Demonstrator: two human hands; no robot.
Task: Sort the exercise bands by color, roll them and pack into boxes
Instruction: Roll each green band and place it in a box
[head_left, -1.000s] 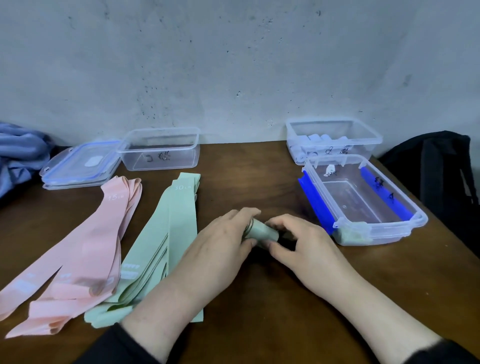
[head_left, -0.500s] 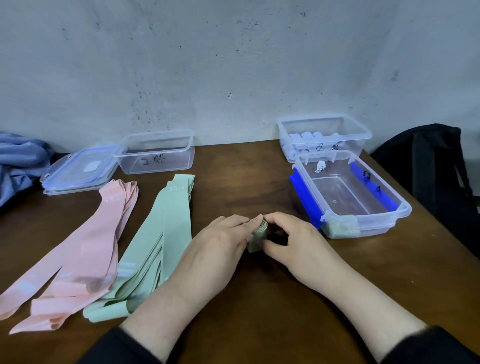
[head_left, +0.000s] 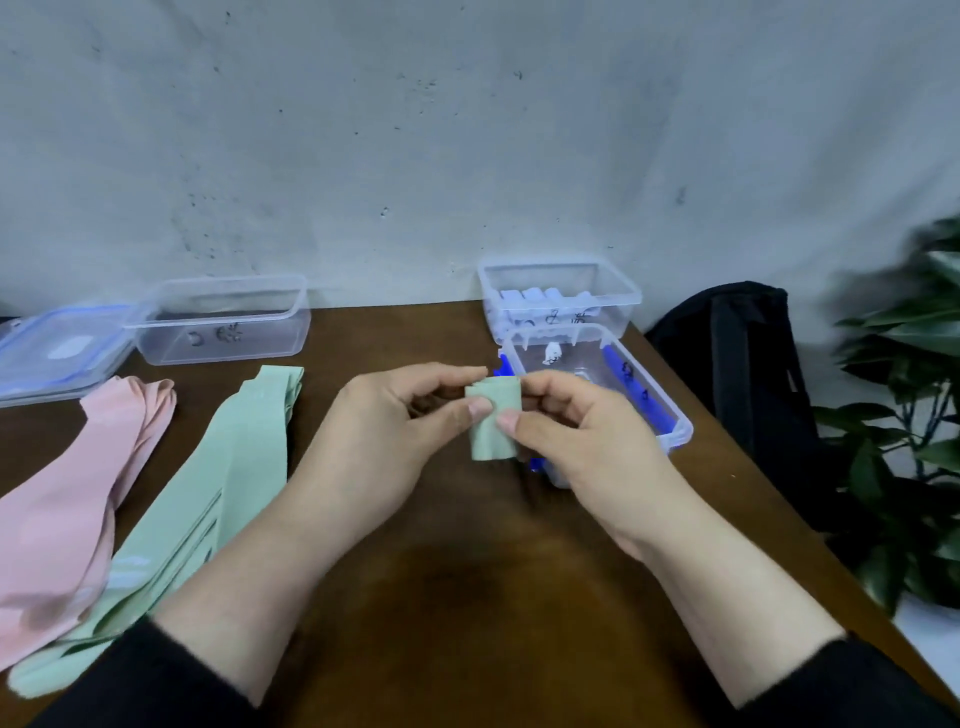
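1. Pinching a green roll (head_left: 492, 419) from both sides: left hand (head_left: 384, 441) with thumb and forefinger curled on its left edge, right hand (head_left: 582, 441) with thumb and fingers curled on its right.
2. Changed: half a second ago the roll lay on the table (head_left: 467, 582) under both hands; now it's lifted clear, held upright at 12 o'clock from the wrists.
3. Meaning: rolling of this band looks done; next is probably the drop into a box.
4. Blue-clip box (head_left: 670, 415) sits just behind the roll at 1 o'clock, touching or nearly touching the right hand; a pale roll seems to lie in its near end, mostly hidden, so not sure.
5. Far box (head_left: 558, 270) at 1 o'clock holds white rolls.
6. Empty box (head_left: 223, 317) at 10 o'clock by the wall, lid (head_left: 62, 348) just left of it.
7. Still flat: green bands (head_left: 228, 467) at 9 o'clock, pink bands (head_left: 78, 493) left of those at 8–9 o'clock. Plenty left to roll.
8. Surface: dark brown wood, matte, bare in the middle.
9. Room: scuffed grey wall (head_left: 467, 130) at the table's back; black bag (head_left: 743, 364) at 2 o'clock off the edge; plant (head_left: 914, 415) at 3 o'clock, blurred.
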